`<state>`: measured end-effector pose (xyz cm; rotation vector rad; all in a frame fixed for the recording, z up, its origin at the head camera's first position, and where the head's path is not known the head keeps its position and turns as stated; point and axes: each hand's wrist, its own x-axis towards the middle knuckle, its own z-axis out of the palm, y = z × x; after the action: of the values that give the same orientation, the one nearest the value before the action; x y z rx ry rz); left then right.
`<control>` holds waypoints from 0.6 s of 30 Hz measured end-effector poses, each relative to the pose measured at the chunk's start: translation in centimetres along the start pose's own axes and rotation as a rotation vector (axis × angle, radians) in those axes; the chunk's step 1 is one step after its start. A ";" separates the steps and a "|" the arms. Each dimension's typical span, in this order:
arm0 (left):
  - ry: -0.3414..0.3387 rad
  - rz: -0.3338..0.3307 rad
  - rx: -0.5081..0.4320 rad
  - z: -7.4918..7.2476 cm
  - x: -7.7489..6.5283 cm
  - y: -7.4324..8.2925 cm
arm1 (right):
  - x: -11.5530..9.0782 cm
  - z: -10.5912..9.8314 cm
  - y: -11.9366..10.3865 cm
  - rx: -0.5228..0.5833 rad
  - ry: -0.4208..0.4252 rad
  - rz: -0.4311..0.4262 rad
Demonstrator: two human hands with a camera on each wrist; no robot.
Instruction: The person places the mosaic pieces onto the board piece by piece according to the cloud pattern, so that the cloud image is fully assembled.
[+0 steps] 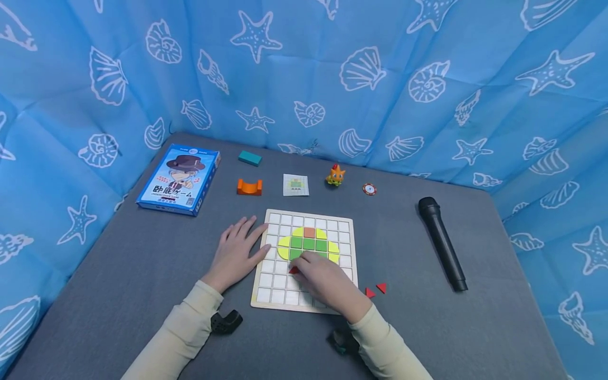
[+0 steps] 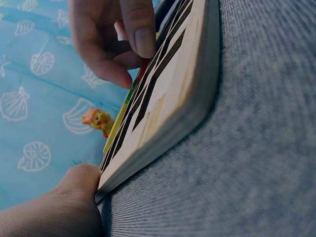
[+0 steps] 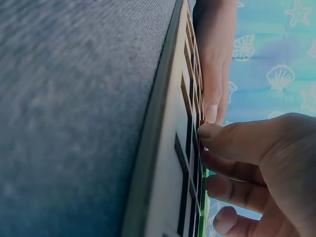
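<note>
A square wooden grid board [image 1: 265,305] lies at the middle of the table. Green squares [image 1: 309,244], yellow rounded pieces [image 1: 283,253] and one orange-brown square [image 1: 309,232] fill cells in its upper half. My right hand [image 1: 330,279] is over the board, pinching a small red triangle [image 1: 294,271] at the cells just below the green squares; its fingers hide part of the pattern. My left hand [image 1: 237,254] rests at the board's left edge, fingers extended, thumb and forefinger touching the rim. The right wrist view shows the pinching thumb [image 3: 212,131] close against the board.
Two red triangles [image 1: 370,292] lie right of the board, with a black microphone [image 1: 443,244] farther right. Behind the board are a pattern card [image 1: 296,185], an orange block [image 1: 249,187], a teal block [image 1: 249,158], a toy figure [image 1: 335,176], a chip [image 1: 369,189] and a blue box [image 1: 179,179].
</note>
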<state>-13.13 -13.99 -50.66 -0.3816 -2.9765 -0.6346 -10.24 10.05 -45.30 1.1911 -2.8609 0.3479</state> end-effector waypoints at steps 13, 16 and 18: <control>0.008 0.010 -0.009 -0.1 -0.1 0.1 | -0.5 -1.0 0.3 -0.032 0.004 -0.004; 0.005 0.006 -0.011 -0.1 0.0 0.1 | -1.4 -1.7 1.0 -0.048 0.021 0.033; 0.000 0.002 -0.012 -0.1 0.0 0.1 | -2.2 -2.2 1.6 -0.064 0.038 0.059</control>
<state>-13.05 -13.93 -50.49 -0.3853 -2.9730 -0.6528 -9.97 13.17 -43.74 1.0796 -2.8565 0.2756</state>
